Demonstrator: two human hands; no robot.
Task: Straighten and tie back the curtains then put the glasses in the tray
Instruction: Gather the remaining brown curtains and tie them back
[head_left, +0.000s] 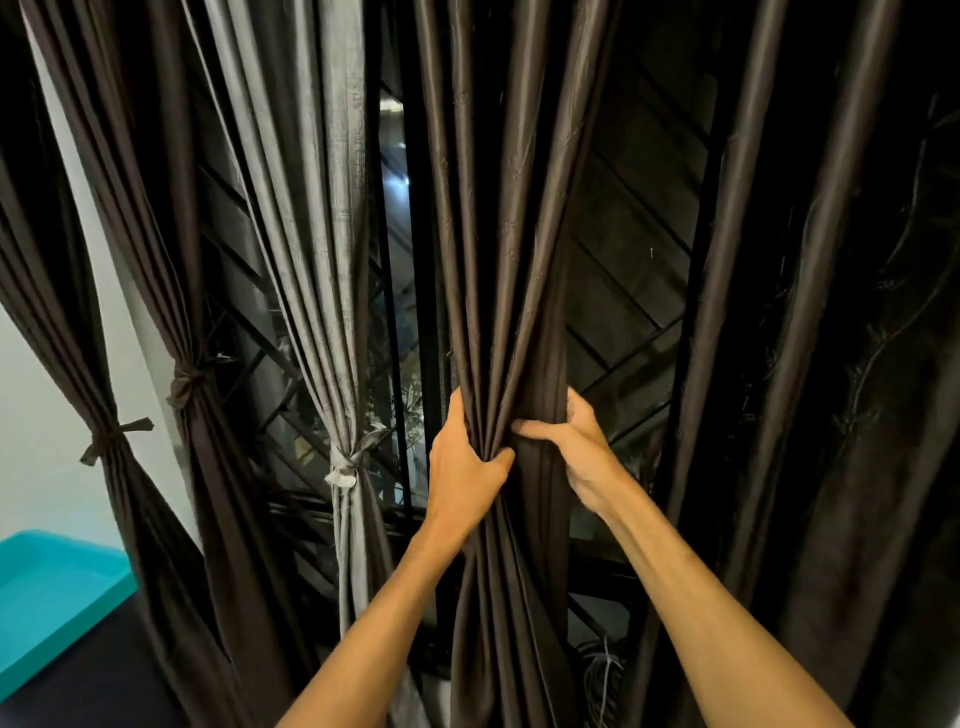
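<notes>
Both hands grip the middle dark brown curtain (511, 260) at its gathered waist: the left hand (465, 470) is curled round the folds from one side and the right hand (579, 449) pinches them from the other. Recommended: draw every pleat into one even bundle, clamp it with one hand, then tie level with the grey curtain's knot (347, 463). No tie for this panel is visible. The teal tray (47, 587) sits at lower left, partly cropped, with no glasses in view.
</notes>
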